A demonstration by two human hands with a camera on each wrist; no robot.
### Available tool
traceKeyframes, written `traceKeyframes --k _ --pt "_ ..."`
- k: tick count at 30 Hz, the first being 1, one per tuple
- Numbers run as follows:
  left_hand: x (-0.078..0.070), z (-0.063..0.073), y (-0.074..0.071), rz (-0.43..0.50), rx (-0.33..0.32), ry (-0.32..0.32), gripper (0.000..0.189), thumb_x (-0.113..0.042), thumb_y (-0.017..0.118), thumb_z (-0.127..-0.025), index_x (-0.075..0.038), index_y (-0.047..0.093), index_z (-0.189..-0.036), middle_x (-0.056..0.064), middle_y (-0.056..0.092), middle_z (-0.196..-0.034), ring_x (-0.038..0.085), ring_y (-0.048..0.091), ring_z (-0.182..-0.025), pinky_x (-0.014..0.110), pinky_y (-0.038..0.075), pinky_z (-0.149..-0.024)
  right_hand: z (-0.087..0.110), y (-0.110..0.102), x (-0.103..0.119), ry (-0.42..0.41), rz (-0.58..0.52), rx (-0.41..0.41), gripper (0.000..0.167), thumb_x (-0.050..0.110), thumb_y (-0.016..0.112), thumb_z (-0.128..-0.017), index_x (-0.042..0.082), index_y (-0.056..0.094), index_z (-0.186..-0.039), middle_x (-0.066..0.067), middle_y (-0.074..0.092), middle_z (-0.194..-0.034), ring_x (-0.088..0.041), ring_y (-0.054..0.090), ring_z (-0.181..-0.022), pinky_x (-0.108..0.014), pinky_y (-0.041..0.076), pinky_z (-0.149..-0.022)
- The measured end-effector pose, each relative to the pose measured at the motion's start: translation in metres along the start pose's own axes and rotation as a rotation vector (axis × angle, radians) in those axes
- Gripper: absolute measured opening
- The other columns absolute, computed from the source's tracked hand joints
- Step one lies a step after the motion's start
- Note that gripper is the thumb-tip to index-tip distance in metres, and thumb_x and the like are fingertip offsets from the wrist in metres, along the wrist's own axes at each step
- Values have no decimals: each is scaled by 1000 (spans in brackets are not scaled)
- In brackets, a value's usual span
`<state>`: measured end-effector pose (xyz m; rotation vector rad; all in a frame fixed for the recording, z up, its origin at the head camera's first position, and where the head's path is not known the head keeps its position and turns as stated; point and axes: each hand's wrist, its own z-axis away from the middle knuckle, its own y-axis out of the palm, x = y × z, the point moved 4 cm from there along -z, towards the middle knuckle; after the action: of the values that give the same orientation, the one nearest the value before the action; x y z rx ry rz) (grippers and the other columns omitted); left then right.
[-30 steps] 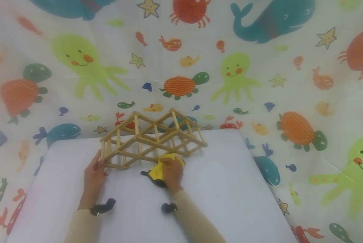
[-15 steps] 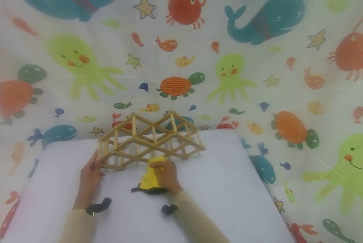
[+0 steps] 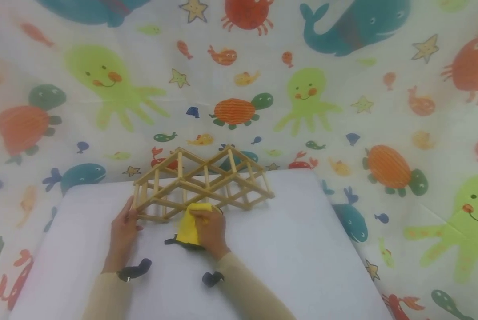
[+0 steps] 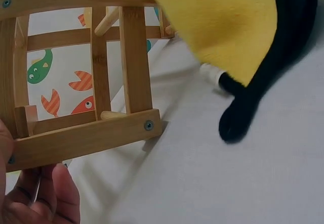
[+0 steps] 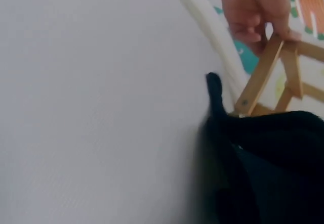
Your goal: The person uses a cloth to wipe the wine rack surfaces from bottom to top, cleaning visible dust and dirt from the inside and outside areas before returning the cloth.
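A wooden lattice rack (image 3: 179, 165), like a folding wine rack, stands zigzag at the far part of the table. My left hand (image 3: 122, 226) grips its left end; in the left wrist view, fingers (image 4: 63, 188) curl under the lowest bar of the rack (image 4: 81, 140). My right hand (image 3: 212, 231) pinches a yellow cloth (image 3: 188, 229) with dark edging at the rack's front lower bars. A dark tab and a small white piece show on the cloth (image 4: 217, 27) in the left wrist view. The right wrist view shows the cloth's dark side (image 5: 288, 148), with the right hand hidden.
The white-covered table (image 3: 299, 253) ends just behind the rack. A white curtain (image 3: 259, 84) printed with sea animals hangs behind and around it. Dark bands with small camera mounts (image 3: 136, 270) sit on both wrists.
My right hand has moved left along the rack's front with the yellow cloth, which now hangs further left. My left hand keeps its hold on the rack's left end.
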<state>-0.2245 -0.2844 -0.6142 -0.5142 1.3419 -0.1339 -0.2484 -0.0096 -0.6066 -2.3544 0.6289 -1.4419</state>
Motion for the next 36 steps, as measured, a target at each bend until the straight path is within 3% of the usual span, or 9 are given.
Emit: traceKeyframes --k 6,9,12,16,19,22,26,32,36 --pt "0 -1 -3 -14 -10 31 61 -59 31 -111 -49 10 -167 17 44 -167 33 58 -126 14 56 -73 6 -5 -31 269 89 -55 26 6 75 -84 26 87 -97 8 83 -100 -21 76 -101 -39 60 -93" --pt "1 -1 -4 -12 -9 13 61 -60 32 -110 -51 9 -166 18 45 -166 34 59 -124 15 56 -73 9 -9 -27 304 83 -66 26 6 75 -83 26 87 -95 5 83 -99 -24 75 -100 -40 60 -92" --pt "1 0 -1 -2 1 2 61 -61 33 -110 -52 9 -165 18 44 -167 34 57 -127 15 56 -74 10 -9 -9 202 58 -115 25 4 76 -82 24 87 -93 6 83 -96 -22 75 -96 -38 60 -89" --pt "0 1 2 12 9 3 61 -62 33 -109 -53 9 -165 17 46 -166 34 56 -130 14 56 -75 7 -6 27 -99 -28 -205 29 -5 76 -79 18 86 -94 2 84 -94 -18 77 -91 -32 62 -89" --pt "-1 0 3 11 3 -3 60 -60 31 -111 -51 8 -166 18 49 -163 33 57 -127 13 56 -75 0 -1 52 -319 -48 -228 32 -8 75 -80 15 86 -99 -3 83 -97 -18 77 -88 -26 62 -87" --pt "0 0 4 7 1 -19 60 -59 30 -112 -49 7 -167 18 52 -160 32 57 -125 11 54 -74 -7 7 70 -447 -6 -209 31 -4 74 -85 16 86 -106 -4 81 -97 -15 72 -83 -16 59 -83" --pt "1 -1 5 25 3 -37 61 -59 30 -112 -47 7 -168 19 52 -159 34 56 -128 9 54 -73 -13 19 79 -491 71 -146 31 1 73 -90 20 85 -112 -2 80 -98 -12 69 -83 -12 57 -82" --pt "0 0 4 39 0 -1 63 -57 32 -112 -42 11 -169 20 51 -161 32 55 -130 12 55 -74 -9 31 57 -380 200 -94 33 8 74 -91 28 84 -116 3 80 -98 -12 66 -84 -15 55 -71" --pt "-3 1 2 31 -9 22 64 -61 32 -109 -47 11 -168 19 51 -161 28 55 -129 12 56 -75 0 27 40 -342 270 -110 32 9 77 -87 30 85 -110 5 81 -95 -13 69 -84 -20 56 -67"
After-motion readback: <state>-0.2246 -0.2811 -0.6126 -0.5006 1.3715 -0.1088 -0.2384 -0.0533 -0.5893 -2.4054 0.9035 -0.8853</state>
